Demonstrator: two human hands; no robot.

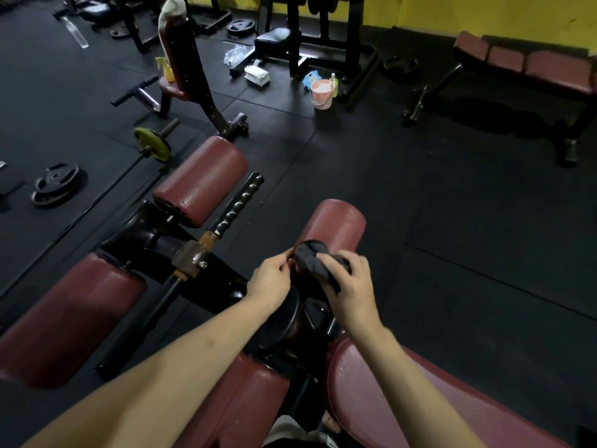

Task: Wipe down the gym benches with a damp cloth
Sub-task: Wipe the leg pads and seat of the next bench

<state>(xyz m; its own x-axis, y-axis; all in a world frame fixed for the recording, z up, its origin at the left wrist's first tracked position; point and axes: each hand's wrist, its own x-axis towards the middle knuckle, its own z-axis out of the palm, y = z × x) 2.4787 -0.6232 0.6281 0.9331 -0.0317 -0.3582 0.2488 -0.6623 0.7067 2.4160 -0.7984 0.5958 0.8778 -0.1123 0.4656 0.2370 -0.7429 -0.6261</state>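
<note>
A maroon padded bench point(387, 392) stretches from the bottom right up to several maroon foam rollers on a black frame. My right hand point(350, 284) grips a dark grey cloth point(310, 258) and holds it against the near end of the right roller point(332, 223). My left hand point(269, 279) pinches the left edge of the same cloth with curled fingers. Both forearms reach in from the bottom. The cloth covers the black end cap of the roller.
A black grip handle point(240, 205) juts out between the rollers. A pink bucket point(322, 92) stands on the black floor behind. Another maroon bench point(542, 67) lines the yellow wall at right. Weight plates point(56, 184) and a barbell lie left.
</note>
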